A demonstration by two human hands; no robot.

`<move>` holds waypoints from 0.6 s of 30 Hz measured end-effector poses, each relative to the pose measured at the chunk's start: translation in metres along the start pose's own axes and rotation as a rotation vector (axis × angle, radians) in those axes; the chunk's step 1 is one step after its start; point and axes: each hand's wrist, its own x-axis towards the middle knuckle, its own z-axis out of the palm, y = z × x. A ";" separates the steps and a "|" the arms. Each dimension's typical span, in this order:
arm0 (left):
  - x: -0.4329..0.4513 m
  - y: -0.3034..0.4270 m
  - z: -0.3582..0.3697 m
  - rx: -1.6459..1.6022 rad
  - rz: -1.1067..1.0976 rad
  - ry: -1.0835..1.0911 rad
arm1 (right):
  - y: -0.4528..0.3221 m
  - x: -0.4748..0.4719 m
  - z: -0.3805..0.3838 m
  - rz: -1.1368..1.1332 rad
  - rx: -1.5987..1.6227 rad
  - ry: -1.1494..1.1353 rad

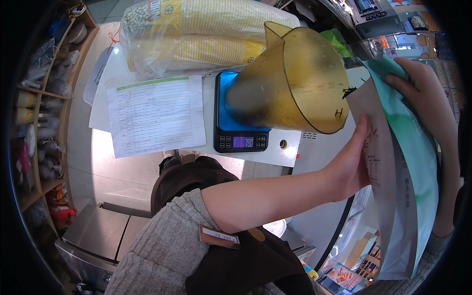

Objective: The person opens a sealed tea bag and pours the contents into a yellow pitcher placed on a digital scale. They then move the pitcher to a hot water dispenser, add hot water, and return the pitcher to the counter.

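A large foil bag (387,162), pale grey and mint green, is held between my two hands to the right of the pitcher. My left hand (350,162) presses against its printed side, thumb pointing up. Near the bag's top, my right hand (416,79) grips the folded green edge. Dark dried leaves, apparently tea (349,92), poke out of the bag's mouth beside the pitcher's rim. The translucent amber plastic pitcher (265,88) stands on a digital kitchen scale (241,142) with a blue platform and lit display. Dark contents show dimly through its lower wall.
Left of the scale, a printed sheet (156,116) lies on the white table (254,156). Plastic-wrapped stacks of yellow paper cups (217,48) lie behind it. Wooden shelves (44,110) with packed goods line the left side. A steel cabinet (96,228) stands at lower left.
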 end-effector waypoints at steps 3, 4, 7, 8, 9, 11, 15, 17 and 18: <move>0.000 0.000 0.000 -0.016 0.001 -0.002 | 0.001 -0.001 0.001 0.005 0.017 0.007; 0.000 0.000 0.000 -0.029 -0.001 0.000 | 0.001 -0.002 0.001 0.007 0.019 0.009; 0.001 -0.003 -0.002 -0.038 -0.004 0.019 | 0.000 -0.002 0.002 0.022 0.018 0.008; 0.001 -0.004 -0.003 -0.036 -0.005 0.027 | 0.000 -0.003 0.003 0.028 0.016 0.006; 0.003 -0.004 -0.005 -0.030 0.005 0.015 | 0.000 -0.004 0.004 0.012 0.007 0.041; 0.006 -0.005 -0.010 -0.019 0.026 -0.011 | 0.001 -0.007 0.006 -0.020 -0.011 0.110; 0.006 -0.005 -0.007 -0.023 0.012 -0.014 | 0.000 -0.009 0.007 -0.010 0.004 0.136; 0.003 -0.004 -0.005 -0.047 -0.035 0.039 | -0.001 -0.007 0.004 0.020 -0.010 0.071; 0.004 -0.004 -0.007 -0.027 -0.013 0.006 | 0.001 -0.007 0.004 0.009 0.002 0.070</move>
